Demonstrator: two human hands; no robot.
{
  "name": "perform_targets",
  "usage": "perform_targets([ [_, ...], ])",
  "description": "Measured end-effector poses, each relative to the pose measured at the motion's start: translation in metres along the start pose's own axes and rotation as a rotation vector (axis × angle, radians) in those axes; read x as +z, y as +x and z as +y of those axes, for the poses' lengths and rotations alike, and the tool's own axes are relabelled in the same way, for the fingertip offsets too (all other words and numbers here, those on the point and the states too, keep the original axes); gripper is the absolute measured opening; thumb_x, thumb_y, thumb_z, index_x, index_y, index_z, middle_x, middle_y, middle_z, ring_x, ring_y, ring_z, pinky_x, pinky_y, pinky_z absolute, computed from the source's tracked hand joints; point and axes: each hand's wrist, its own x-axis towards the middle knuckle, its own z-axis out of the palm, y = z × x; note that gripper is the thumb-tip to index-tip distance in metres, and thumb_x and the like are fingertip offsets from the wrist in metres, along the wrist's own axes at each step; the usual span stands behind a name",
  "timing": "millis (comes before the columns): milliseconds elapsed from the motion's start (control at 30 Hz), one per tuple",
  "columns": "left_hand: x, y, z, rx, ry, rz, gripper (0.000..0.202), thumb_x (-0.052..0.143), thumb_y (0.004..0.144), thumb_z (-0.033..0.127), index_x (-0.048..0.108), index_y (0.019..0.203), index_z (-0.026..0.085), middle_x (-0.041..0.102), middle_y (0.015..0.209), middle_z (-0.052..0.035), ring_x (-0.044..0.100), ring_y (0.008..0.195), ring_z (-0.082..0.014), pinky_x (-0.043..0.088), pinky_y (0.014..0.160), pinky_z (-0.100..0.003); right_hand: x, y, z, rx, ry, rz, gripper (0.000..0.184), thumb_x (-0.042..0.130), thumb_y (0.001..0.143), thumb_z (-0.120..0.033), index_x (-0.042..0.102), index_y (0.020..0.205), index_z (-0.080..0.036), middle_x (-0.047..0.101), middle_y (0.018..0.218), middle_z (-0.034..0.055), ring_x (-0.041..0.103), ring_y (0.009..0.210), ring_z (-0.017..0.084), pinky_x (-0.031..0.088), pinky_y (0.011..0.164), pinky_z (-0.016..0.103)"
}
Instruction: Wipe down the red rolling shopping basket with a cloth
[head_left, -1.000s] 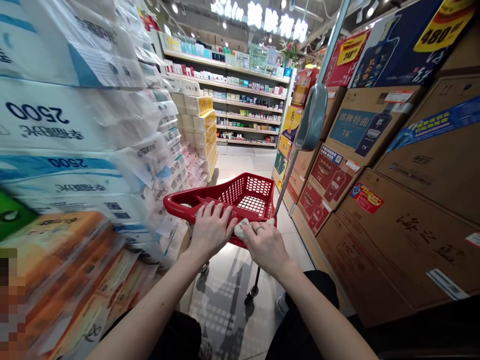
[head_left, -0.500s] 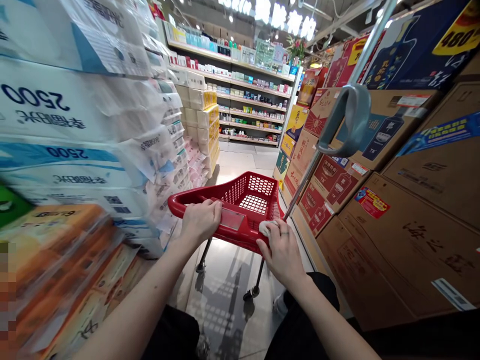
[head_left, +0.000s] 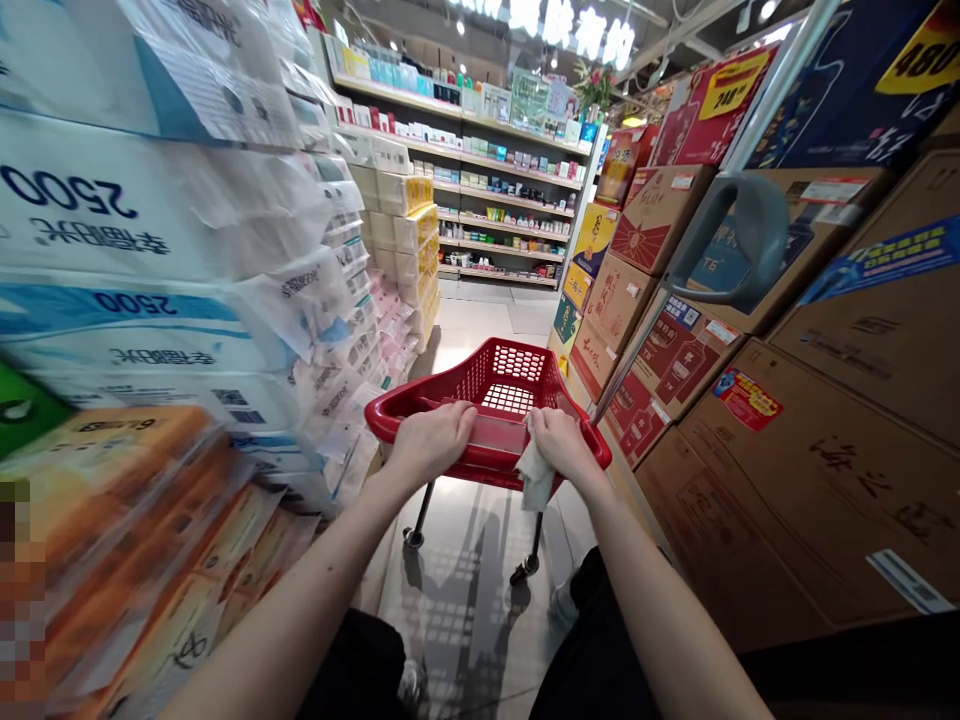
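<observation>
A red plastic shopping basket on wheels (head_left: 506, 375) stands on the tiled aisle floor in front of me. My left hand (head_left: 433, 440) is curled over the near rim of the basket, left of centre. My right hand (head_left: 556, 440) presses a white cloth (head_left: 535, 478) against the rim's right part, and the cloth hangs down below it. The basket's long pull handle with a grey grip (head_left: 739, 240) leans up to the right. The basket holds nothing that I can see.
Stacks of wrapped tissue packs (head_left: 165, 270) wall the left side of the aisle. Cardboard boxes (head_left: 825, 450) pile up on the right. Shelves of small products (head_left: 487, 200) stand at the far end. My dark-trousered legs show at the bottom.
The basket has swung a little right and away. My right hand slid along the rim, and the cloth now hangs below it. The pull handle leans further right.
</observation>
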Motion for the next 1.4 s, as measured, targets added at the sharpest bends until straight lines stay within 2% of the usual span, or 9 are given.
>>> perform_targets([
  [100, -0.002, 0.004, -0.010, -0.021, 0.030, -0.108, 0.057, 0.009, 0.094, 0.047, 0.058, 0.101, 0.019, 0.070, 0.082, -0.0078, 0.066, 0.078, -0.0244, 0.040, 0.065, -0.032, -0.004, 0.006, 0.006, 0.098, -0.051, -0.077, 0.044, 0.028, 0.096, -0.033, 0.066, 0.089, -0.013, 0.069, 0.096, 0.0155, 0.065, 0.091, 0.024, 0.045, 0.076, 0.030],
  [267, -0.001, 0.003, -0.004, -0.028, 0.080, -0.041, 0.056, 0.008, 0.094, 0.046, 0.058, 0.097, 0.019, 0.069, 0.079, -0.0081, 0.066, 0.076, -0.0242, 0.040, 0.062, -0.030, 0.013, -0.006, -0.013, 0.183, -0.167, 0.114, 0.039, 0.031, 0.095, -0.030, 0.064, 0.096, -0.009, 0.068, 0.085, 0.0179, 0.067, 0.083, 0.024, 0.047, 0.073, 0.033],
  [433, 0.001, 0.002, 0.008, -0.083, 0.059, 0.006, 0.057, 0.009, 0.094, 0.042, 0.060, 0.097, 0.018, 0.069, 0.078, -0.0101, 0.066, 0.075, -0.0251, 0.040, 0.061, -0.030, 0.053, -0.052, -0.009, -0.063, -0.238, 0.518, 0.044, 0.031, 0.097, -0.036, 0.048, 0.127, -0.010, 0.057, 0.117, 0.0231, 0.058, 0.103, 0.028, 0.043, 0.089, 0.047],
  [533, 0.002, 0.003, 0.015, -0.104, 0.045, 0.023, 0.057, 0.010, 0.093, 0.042, 0.061, 0.097, 0.017, 0.070, 0.079, -0.0113, 0.066, 0.076, -0.0251, 0.040, 0.062, -0.030, 0.064, -0.064, 0.009, -0.197, -0.251, 0.620, 0.045, 0.034, 0.096, -0.033, 0.043, 0.133, -0.009, 0.049, 0.129, 0.0233, 0.049, 0.115, 0.028, 0.036, 0.099, 0.050],
  [800, 0.002, 0.004, 0.022, -0.087, 0.071, 0.023, 0.058, 0.009, 0.093, 0.041, 0.061, 0.094, 0.016, 0.069, 0.075, -0.0111, 0.066, 0.073, -0.0250, 0.037, 0.059, -0.029, -0.009, -0.014, 0.077, -0.229, -0.137, 0.196, 0.049, 0.022, 0.099, -0.029, 0.065, 0.077, -0.019, 0.067, 0.077, 0.0038, 0.061, 0.075, 0.013, 0.041, 0.084, 0.028],
  [933, 0.006, 0.002, 0.025, -0.113, 0.090, 0.060, 0.057, 0.009, 0.093, 0.040, 0.061, 0.095, 0.017, 0.068, 0.073, -0.0097, 0.065, 0.071, -0.0258, 0.034, 0.055, -0.028, -0.021, -0.015, 0.113, -0.222, -0.161, 0.412, 0.045, 0.029, 0.096, -0.024, 0.065, 0.068, -0.018, 0.066, 0.082, 0.0048, 0.055, 0.089, 0.016, 0.029, 0.099, 0.037],
  [1100, 0.008, 0.000, 0.032, -0.137, 0.104, 0.087, 0.056, 0.010, 0.093, 0.039, 0.061, 0.097, 0.018, 0.067, 0.070, -0.0094, 0.065, 0.068, -0.0258, 0.032, 0.053, -0.028, -0.029, -0.011, 0.141, -0.169, -0.039, 0.595, 0.042, 0.030, 0.095, -0.029, 0.066, 0.079, -0.017, 0.061, 0.099, 0.0085, 0.050, 0.097, 0.020, 0.037, 0.089, 0.036],
  [1267, 0.005, 0.002, 0.034, -0.161, 0.088, 0.070, 0.058, 0.010, 0.093, 0.040, 0.062, 0.091, 0.016, 0.068, 0.071, -0.0106, 0.065, 0.069, -0.0255, 0.035, 0.056, -0.028, -0.038, -0.011, 0.127, -0.178, -0.042, 0.430, 0.044, 0.025, 0.099, -0.037, 0.065, 0.094, -0.019, 0.064, 0.087, 0.0059, 0.056, 0.086, 0.018, 0.042, 0.078, 0.030],
  [1400, 0.005, 0.005, 0.036, -0.196, 0.083, 0.065, 0.058, 0.009, 0.093, 0.039, 0.062, 0.090, 0.016, 0.068, 0.072, -0.0114, 0.065, 0.069, -0.0253, 0.036, 0.057, -0.028, -0.010, -0.032, 0.082, -0.242, -0.133, 0.314, 0.040, 0.028, 0.099, -0.033, 0.066, 0.099, -0.022, 0.068, 0.087, 0.0041, 0.059, 0.084, 0.017, 0.042, 0.083, 0.031],
])
